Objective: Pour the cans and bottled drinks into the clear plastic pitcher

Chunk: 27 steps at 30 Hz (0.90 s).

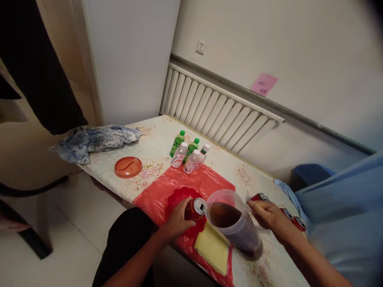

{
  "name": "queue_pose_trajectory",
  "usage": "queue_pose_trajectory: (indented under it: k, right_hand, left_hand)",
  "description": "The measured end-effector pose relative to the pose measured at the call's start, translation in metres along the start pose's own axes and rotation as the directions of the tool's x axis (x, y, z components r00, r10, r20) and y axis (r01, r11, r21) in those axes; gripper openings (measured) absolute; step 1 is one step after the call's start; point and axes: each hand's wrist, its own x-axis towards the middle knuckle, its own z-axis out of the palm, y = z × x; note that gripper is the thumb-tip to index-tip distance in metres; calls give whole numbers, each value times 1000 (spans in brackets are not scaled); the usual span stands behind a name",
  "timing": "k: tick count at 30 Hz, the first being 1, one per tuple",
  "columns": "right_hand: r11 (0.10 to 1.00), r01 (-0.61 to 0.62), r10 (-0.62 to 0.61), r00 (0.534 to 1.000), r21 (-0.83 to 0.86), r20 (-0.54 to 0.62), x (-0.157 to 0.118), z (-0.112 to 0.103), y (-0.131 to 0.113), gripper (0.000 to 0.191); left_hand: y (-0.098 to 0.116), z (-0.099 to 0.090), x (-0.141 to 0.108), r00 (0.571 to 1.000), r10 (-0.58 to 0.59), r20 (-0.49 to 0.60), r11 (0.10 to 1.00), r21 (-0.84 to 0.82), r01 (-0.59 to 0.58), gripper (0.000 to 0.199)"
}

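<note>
My left hand (178, 220) is wrapped round a red drink can (195, 209), whose opened top tilts toward a clear plastic pitcher (230, 225). Dark brown liquid stands inside the pitcher. At the pitcher's right side, my right hand (267, 217) is closed on its handle, and the pitcher leans toward the can. A red scalloped dish (176, 197) lies below the can, partly hidden by my left hand. Beside the pitcher's base a folded yellow cloth (213, 248) rests on a red plastic sheet (206, 179).
Several bottles, green-capped (177, 143) and white-capped (179, 155), stand beyond the sheet. Several red cans (299, 223) are near my right forearm. An orange divided dish (128, 167) and a patterned cloth (101, 139) lie leftward on the flowered tablecloth (158, 135). A radiator (215, 103) lines the wall.
</note>
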Motion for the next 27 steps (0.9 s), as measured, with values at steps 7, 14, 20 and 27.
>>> queue_pose_trajectory:
  k: [7, 14, 20, 27]
  right_hand:
    - [1000, -7, 7, 1000, -9, -5, 2, 1, -1, 54]
    - [1000, -16, 17, 1000, -12, 6, 0, 1, -6, 54]
    - [1000, -3, 3, 1000, -18, 3, 1, 0, -5, 55]
    - [999, -2, 2, 1000, -40, 7, 3, -1, 2, 56]
  left_hand:
    - [0, -1, -1, 999, -24, 35, 1000, -13, 24, 82]
    - [3, -2, -2, 999, -31, 34, 999, -10, 31, 82]
    - [6, -3, -3, 998, -37, 47, 999, -19, 38, 82]
    - [5, -3, -2, 995, -48, 89, 999, 22, 46, 85]
